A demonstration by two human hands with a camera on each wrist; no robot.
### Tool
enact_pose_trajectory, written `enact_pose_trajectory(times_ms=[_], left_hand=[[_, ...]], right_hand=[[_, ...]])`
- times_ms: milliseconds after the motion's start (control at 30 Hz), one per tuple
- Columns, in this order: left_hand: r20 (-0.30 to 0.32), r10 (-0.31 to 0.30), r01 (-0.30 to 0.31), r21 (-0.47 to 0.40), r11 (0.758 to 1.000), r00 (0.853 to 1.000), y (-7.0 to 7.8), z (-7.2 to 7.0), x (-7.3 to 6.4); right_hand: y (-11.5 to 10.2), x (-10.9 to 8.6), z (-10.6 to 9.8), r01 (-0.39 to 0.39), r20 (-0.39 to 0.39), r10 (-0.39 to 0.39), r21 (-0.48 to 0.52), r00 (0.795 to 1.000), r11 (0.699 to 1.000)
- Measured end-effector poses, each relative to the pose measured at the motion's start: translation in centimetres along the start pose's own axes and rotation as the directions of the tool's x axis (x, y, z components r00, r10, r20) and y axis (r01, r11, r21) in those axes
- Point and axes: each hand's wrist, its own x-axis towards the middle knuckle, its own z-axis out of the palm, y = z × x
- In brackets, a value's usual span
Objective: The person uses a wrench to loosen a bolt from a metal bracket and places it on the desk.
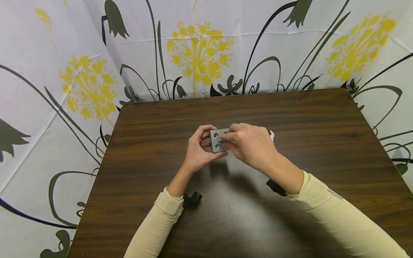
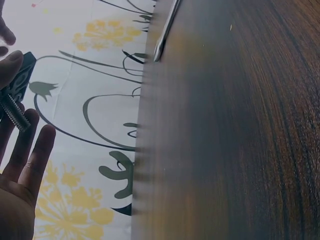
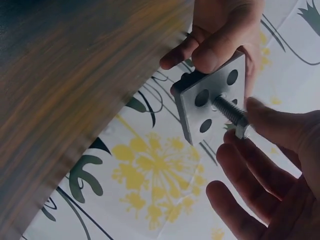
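Note:
My left hand (image 1: 200,150) grips a small grey metal plate (image 1: 217,140) by its edges, holding it above the table. Several round holes show in the plate's face. A threaded hex bolt (image 3: 230,111) stands out from the middle of the plate. At its head, the thumb and fingers of my right hand (image 3: 270,170) pinch the bolt, its lower fingers spread apart. In the left wrist view the plate (image 2: 22,82) and a length of threaded bolt (image 2: 16,112) appear at the left edge, partly hidden by fingers.
A wrench (image 1: 272,135) lies on the dark wood table (image 1: 155,143), mostly hidden behind my right hand. Black wrist-camera mounts (image 1: 192,199) sit under both wrists. Behind the table's far edge hangs a white curtain (image 1: 142,53) printed with flowers.

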Motion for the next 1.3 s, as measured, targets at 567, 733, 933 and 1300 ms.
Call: enact_pose_trajectory(times_ms=[567,733,933,1300], left_hand=[[-0.003,0.014,-0.014,0.001,1.000,1.000,0.00,-0.05,0.11],[-0.001,0.018,-0.018,-0.003,1.000,1.000,-0.08,-0.06,0.11],[-0.007,0.013,-0.013,0.015,1.000,1.000,0.09,-0.12,0.10],[-0.018,0.006,-0.006,0.015,1.000,1.000,0.29,-0.15,0.10]], right_hand=[[-0.03,-0.05,-0.06,0.004,-0.003,-0.004,-0.013,1.000,1.000],[-0.08,0.04,0.02,-0.054,-0.028,0.054,-0.020,0.998,0.998],[-0.08,-0.05,-0.15,-0.022,0.011,0.022,-0.010,1.000,1.000],[-0.27,0.07,0.04,-0.069,-0.014,0.069,-0.014,0.998,0.997]])
